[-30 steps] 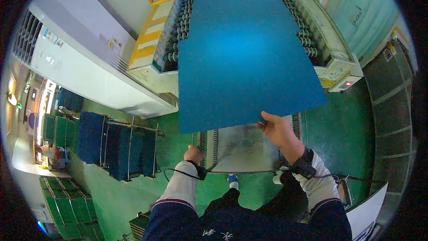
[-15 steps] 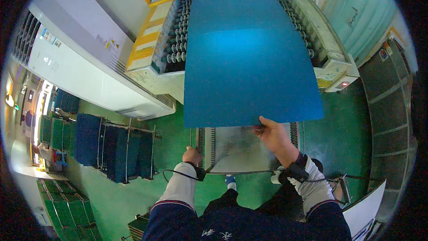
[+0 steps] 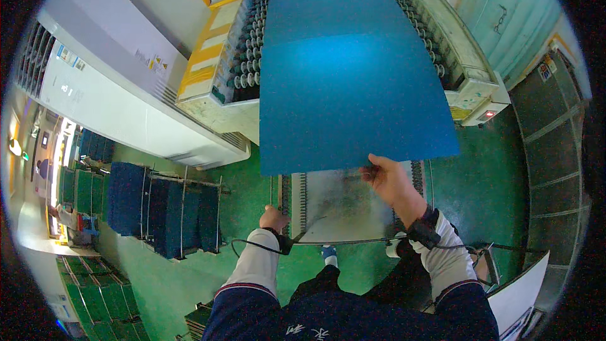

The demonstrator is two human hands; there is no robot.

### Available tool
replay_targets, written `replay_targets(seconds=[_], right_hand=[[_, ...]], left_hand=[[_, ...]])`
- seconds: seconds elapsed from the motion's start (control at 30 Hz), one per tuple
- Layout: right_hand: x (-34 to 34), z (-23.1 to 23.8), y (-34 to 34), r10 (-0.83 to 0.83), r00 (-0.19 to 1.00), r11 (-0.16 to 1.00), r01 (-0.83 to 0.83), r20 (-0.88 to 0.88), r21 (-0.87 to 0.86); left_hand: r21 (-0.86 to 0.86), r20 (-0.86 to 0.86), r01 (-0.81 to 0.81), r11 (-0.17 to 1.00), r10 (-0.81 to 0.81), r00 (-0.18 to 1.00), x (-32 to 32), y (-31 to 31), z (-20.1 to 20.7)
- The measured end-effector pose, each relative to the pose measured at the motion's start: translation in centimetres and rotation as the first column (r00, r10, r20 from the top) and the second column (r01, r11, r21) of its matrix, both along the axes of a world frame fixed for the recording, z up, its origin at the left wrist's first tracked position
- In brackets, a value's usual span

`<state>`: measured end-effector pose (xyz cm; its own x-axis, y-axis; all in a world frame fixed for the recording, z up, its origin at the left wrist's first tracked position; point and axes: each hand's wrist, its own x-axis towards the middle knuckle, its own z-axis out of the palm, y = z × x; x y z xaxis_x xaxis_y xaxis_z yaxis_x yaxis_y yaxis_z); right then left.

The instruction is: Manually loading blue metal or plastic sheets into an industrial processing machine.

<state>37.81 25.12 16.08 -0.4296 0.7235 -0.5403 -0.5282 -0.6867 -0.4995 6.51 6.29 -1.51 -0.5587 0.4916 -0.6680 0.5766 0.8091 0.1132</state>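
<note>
A blue flat panel (image 3: 353,107) reaches out from the conveyor's rollers toward me. Behind it, a second blue panel (image 3: 328,12) lies on the rollers, and the two meet or overlap along a faint line. My right hand (image 3: 396,188) pinches the front edge of the nearer panel, right of its middle, thumb on top. Lower and to the left, my left hand (image 3: 273,219) is closed beside the left rail of a rack. Whatever it may hold is hidden. Between my hands, below the blue panel, lies a grey sheet (image 3: 334,211) on that rack.
The roller conveyor (image 3: 196,98) stands ahead, yellow tape on its left side. A white air-conditioner-like cabinet (image 3: 145,107) is at left. Racks of dark blue panels (image 3: 167,215) and green panels (image 3: 95,290) stand further left. A grey panelled partition (image 3: 552,151) is at right.
The nearer panel's front edge has risen slightly in the picture, with my right hand on it. My left hand has hardly moved.
</note>
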Motion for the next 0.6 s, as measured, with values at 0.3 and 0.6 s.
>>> replay_targets(seconds=[0.3, 0.6], right_hand=[[0.2, 0.0, 1.4, -0.005, 0.999, 1.000, 0.004, 0.045, 0.024], [0.2, 1.0, 1.5, -0.005, 1.000, 0.999, 0.005, 0.011, 0.045]], left_hand=[[0.026, -0.004, -0.030, 0.999, 0.030, 1.000, 0.4, 0.1, 1.2], [0.025, 0.009, -0.020, 0.999, 0.020, 1.000, 0.3, 0.1, 1.1]])
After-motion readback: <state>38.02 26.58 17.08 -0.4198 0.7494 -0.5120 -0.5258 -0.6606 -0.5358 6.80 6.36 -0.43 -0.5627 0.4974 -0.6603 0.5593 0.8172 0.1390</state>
